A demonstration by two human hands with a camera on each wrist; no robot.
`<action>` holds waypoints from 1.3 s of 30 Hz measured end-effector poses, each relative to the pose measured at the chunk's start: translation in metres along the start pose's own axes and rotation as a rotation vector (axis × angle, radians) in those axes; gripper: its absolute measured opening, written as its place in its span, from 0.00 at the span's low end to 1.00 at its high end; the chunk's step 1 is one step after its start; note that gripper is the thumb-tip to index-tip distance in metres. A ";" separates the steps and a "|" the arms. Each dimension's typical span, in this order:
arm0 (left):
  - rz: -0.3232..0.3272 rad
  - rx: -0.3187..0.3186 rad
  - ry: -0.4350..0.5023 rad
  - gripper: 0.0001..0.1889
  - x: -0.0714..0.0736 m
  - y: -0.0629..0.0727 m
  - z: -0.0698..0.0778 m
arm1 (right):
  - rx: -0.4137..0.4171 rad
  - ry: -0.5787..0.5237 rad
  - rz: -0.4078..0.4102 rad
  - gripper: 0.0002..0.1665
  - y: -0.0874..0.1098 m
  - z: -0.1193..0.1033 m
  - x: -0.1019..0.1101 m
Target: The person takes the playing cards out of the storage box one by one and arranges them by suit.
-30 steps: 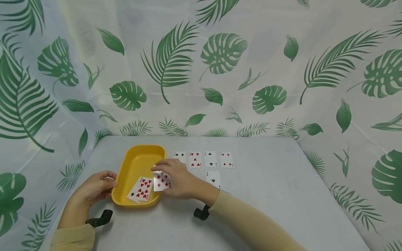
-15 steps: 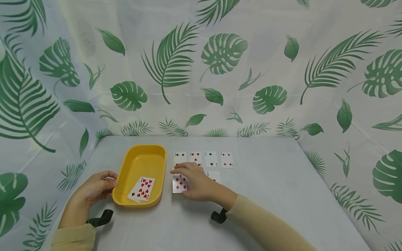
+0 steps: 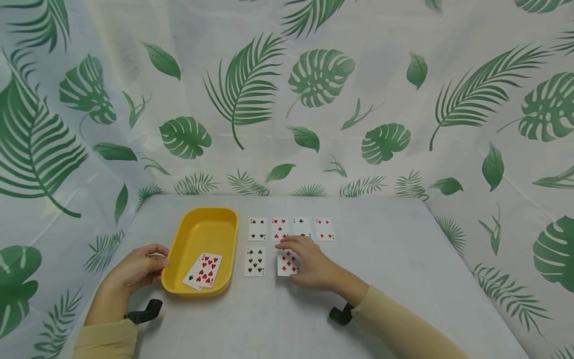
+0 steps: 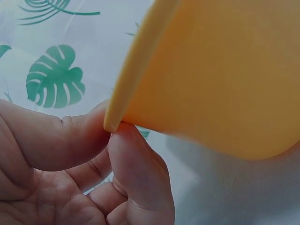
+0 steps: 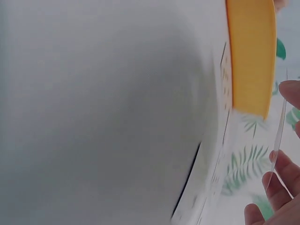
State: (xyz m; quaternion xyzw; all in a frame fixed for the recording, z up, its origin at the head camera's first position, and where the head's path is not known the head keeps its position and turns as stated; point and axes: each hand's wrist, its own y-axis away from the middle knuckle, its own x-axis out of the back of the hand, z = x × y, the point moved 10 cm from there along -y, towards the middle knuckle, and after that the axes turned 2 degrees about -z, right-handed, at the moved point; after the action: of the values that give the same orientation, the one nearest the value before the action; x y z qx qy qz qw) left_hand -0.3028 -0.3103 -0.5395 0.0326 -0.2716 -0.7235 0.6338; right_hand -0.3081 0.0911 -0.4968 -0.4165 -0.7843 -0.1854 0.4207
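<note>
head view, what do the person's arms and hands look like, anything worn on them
The left hand and right hand are bare, with no gloves or rings showing. The left sleeve and right sleeve are plain beige, each ending short of the hand. A stubby black piece sticks out at the left wrist and another at the right. No cables show.

At the centre of the head view, the right hand covers the right part of the diamond card and partly hides the lower ends of the hearts card and clubs card above. Lower left, inside the tray, the upper card overlies most of a spade card. In the right wrist view, the diamond card turns edge-on, unreadable; blurred flat cards lie lower centre.
</note>
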 end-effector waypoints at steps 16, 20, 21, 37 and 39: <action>0.009 0.008 -0.005 0.16 0.001 -0.001 -0.001 | -0.162 -0.004 0.050 0.48 0.047 0.067 0.031; 0.007 0.008 -0.001 0.16 0.001 0.000 0.000 | -0.192 0.014 0.045 0.48 0.053 0.082 0.031; 0.006 0.007 -0.001 0.16 0.000 0.000 0.000 | -0.199 0.016 0.043 0.48 0.055 0.085 0.031; 0.010 0.002 0.000 0.16 0.001 0.001 0.000 | -0.184 0.042 -0.020 0.50 0.054 0.105 0.035; 0.009 0.002 0.002 0.16 0.001 0.001 0.000 | -0.174 0.058 -0.017 0.49 0.053 0.105 0.036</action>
State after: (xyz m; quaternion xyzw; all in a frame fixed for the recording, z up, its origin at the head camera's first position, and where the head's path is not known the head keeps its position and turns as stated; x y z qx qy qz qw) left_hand -0.3017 -0.3109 -0.5390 0.0325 -0.2719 -0.7204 0.6372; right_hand -0.3287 0.2075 -0.5312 -0.4393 -0.7561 -0.2683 0.4041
